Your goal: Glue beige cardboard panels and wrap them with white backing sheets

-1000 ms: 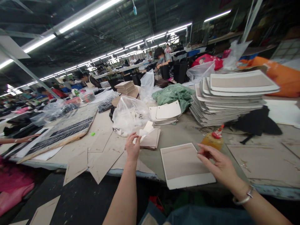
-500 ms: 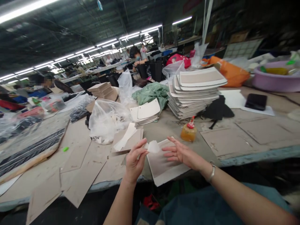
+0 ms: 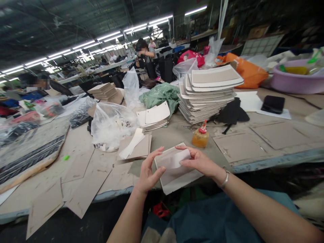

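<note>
A white strip (image 3: 177,158), thin and paper-like, is pinched by its right end between the thumb and fingers of my right hand (image 3: 201,162). My left hand (image 3: 150,170) is at the strip's other end, thumb and fingers spread apart. Whether it touches the strip I cannot tell. Beneath both hands lies a grey-beige panel (image 3: 168,185) with a white border, reaching over the table's front edge. To the left, several long white strips (image 3: 132,144) rest on a small pile of grey boards (image 3: 145,146). A bottle of amber liquid with a red cap (image 3: 200,138) stands just beyond my right hand.
A tall stack of white-edged panels (image 3: 210,98) stands behind the bottle, with a lower stack of white pieces (image 3: 158,114) to its left. A clear plastic bag (image 3: 108,128), loose boards (image 3: 88,192), a black phone-like object (image 3: 273,104) and a purple basin (image 3: 295,82) surround the work spot.
The white strip has passed from my left hand to my right. My left fingers have opened from their pinch, and my right fingers have closed. The camera view has shifted slightly.
</note>
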`<state>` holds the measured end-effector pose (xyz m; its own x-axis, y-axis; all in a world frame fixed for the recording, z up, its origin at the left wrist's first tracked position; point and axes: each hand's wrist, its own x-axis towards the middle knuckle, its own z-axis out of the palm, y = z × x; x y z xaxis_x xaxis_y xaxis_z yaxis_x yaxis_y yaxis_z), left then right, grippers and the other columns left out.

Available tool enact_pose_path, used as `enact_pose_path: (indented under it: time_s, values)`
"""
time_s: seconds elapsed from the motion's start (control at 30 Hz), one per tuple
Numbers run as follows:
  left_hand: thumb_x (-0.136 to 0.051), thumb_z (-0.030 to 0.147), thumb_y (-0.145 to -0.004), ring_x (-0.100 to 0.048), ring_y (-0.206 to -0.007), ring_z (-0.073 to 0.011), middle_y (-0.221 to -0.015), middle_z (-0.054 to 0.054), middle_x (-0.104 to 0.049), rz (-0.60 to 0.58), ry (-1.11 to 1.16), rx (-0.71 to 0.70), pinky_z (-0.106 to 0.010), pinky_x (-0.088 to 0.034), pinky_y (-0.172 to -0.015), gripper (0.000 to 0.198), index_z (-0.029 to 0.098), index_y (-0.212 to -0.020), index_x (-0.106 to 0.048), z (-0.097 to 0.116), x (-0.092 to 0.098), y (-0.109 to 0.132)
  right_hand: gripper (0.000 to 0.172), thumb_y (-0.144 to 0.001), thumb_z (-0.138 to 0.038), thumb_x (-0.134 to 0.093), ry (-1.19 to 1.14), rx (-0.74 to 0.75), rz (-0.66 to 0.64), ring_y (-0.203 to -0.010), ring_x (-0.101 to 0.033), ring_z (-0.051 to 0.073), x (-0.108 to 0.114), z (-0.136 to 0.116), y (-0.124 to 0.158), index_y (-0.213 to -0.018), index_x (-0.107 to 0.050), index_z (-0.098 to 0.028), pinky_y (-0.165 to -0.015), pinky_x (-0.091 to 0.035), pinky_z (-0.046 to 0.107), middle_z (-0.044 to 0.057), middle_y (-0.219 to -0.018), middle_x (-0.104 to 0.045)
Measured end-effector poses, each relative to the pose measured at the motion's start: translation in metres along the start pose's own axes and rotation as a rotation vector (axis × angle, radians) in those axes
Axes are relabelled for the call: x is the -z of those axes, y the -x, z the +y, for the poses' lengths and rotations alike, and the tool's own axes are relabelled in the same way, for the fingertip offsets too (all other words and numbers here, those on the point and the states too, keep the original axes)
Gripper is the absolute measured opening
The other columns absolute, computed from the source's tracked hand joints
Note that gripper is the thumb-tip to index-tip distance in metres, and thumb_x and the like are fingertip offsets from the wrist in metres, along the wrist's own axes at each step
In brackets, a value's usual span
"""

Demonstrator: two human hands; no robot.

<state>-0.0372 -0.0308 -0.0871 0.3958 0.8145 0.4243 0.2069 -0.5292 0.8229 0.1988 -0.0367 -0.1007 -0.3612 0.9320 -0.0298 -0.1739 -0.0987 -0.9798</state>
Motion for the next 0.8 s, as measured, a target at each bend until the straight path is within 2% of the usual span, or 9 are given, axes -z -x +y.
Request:
enact_pose_path:
  time_s: [0.1, 0.2, 0.33, 0.43, 0.5, 0.57, 0.67, 0.73, 0.8]
  values:
    - [-0.058, 0.043, -0.082, -0.041, -0.126, -0.0273, -0.134, -0.014, -0.047, -0.034, 0.158, 0.089, -0.044, -0.032, -0.106, 0.054, 0.021, -0.129, -0.044, -0.001, -0.006, 0.001, 0.060, -0.070, -0.030, -0.072, 0.009, -0.014, -0.049, -0.079, -0.054, 0.012, 0.000, -0.003, 0.003, -0.126, -0.052, -0.021, -0.073, -0.043, 0.023, 0.001, -0.097, -0.060]
    - [-0.062, 0.042, -0.080, -0.048, -0.120, -0.0258, -0.126, -0.012, -0.054, -0.114, 0.271, 0.163, -0.042, -0.034, -0.104, 0.056, 0.020, -0.128, -0.046, 0.000, -0.015, 0.001, 0.059, -0.069, -0.030, -0.073, 0.003, -0.011, -0.096, -0.076, -0.053, 0.012, 0.000, -0.005, 0.004, -0.124, -0.053, -0.020, -0.069, -0.043, 0.023, 0.002, -0.094, -0.061]
    - [-0.071, 0.035, -0.072, -0.061, -0.085, -0.0179, -0.091, -0.006, -0.066, -0.222, 0.364, 0.332, -0.030, -0.048, -0.081, 0.037, 0.015, -0.102, -0.063, 0.004, -0.025, 0.001, 0.060, -0.069, -0.030, -0.073, -0.069, -0.024, -0.090, -0.075, -0.053, 0.013, 0.001, -0.005, 0.004, -0.124, -0.053, -0.019, -0.067, -0.043, 0.023, 0.001, -0.089, -0.060]
    - [-0.073, 0.036, -0.069, -0.055, -0.062, -0.0104, -0.069, -0.001, -0.061, -0.288, 0.495, 0.483, -0.021, -0.044, -0.060, 0.026, 0.012, -0.078, -0.064, 0.006, -0.031, 0.001, 0.056, -0.069, -0.030, -0.073, -0.157, -0.028, -0.003, -0.072, -0.052, 0.011, 0.003, -0.006, 0.003, -0.120, -0.055, -0.020, -0.064, -0.042, 0.021, 0.001, -0.088, -0.058]
    - [-0.074, 0.036, -0.067, -0.052, -0.058, -0.0088, -0.065, 0.001, -0.059, -0.226, 0.527, 0.544, -0.020, -0.041, -0.055, 0.026, 0.012, -0.070, -0.063, 0.005, -0.035, 0.001, 0.054, -0.072, -0.032, -0.071, -0.229, -0.025, 0.024, -0.074, -0.052, 0.011, 0.003, -0.007, 0.002, -0.122, -0.052, -0.022, -0.064, -0.042, 0.021, 0.002, -0.092, -0.058]
    - [-0.074, 0.036, -0.066, -0.052, -0.057, -0.0088, -0.064, 0.001, -0.060, -0.066, 0.521, 0.555, -0.020, -0.042, -0.057, 0.026, 0.013, -0.069, -0.063, 0.004, -0.040, 0.000, 0.059, -0.076, -0.037, -0.067, -0.281, -0.029, -0.004, -0.080, -0.054, 0.012, 0.002, -0.006, 0.000, -0.130, -0.044, -0.025, -0.069, -0.043, 0.022, 0.003, -0.096, -0.058]
    - [-0.073, 0.033, -0.068, -0.054, -0.062, -0.0101, -0.066, 0.001, -0.062, 0.203, 0.493, 0.500, -0.022, -0.044, -0.064, 0.021, 0.014, -0.070, -0.064, -0.001, -0.048, 0.000, 0.081, -0.074, -0.038, -0.070, -0.249, -0.055, -0.135, -0.091, -0.055, 0.015, -0.003, -0.002, 0.000, -0.140, -0.026, -0.026, -0.078, -0.043, 0.027, 0.006, -0.106, -0.057]
    - [-0.074, 0.030, -0.068, -0.056, -0.068, -0.0108, -0.071, 0.000, -0.063, 0.310, 0.498, 0.463, -0.022, -0.044, -0.069, 0.018, 0.015, -0.071, -0.065, -0.004, -0.052, 0.000, 0.090, -0.070, -0.033, -0.073, -0.164, -0.067, -0.157, -0.089, -0.055, 0.015, -0.007, 0.002, 0.000, -0.142, -0.020, -0.024, -0.075, -0.043, 0.027, 0.006, -0.104, -0.058]
    - [-0.075, 0.026, -0.066, -0.056, -0.073, -0.0111, -0.077, 0.000, -0.065, 0.365, 0.561, 0.449, -0.023, -0.044, -0.073, 0.016, 0.015, -0.073, -0.065, -0.004, -0.054, 0.000, 0.087, -0.071, -0.031, -0.071, -0.067, -0.072, -0.105, -0.080, -0.054, 0.013, -0.010, 0.005, 0.000, -0.142, -0.021, -0.022, -0.069, -0.042, 0.025, 0.003, -0.094, -0.059]
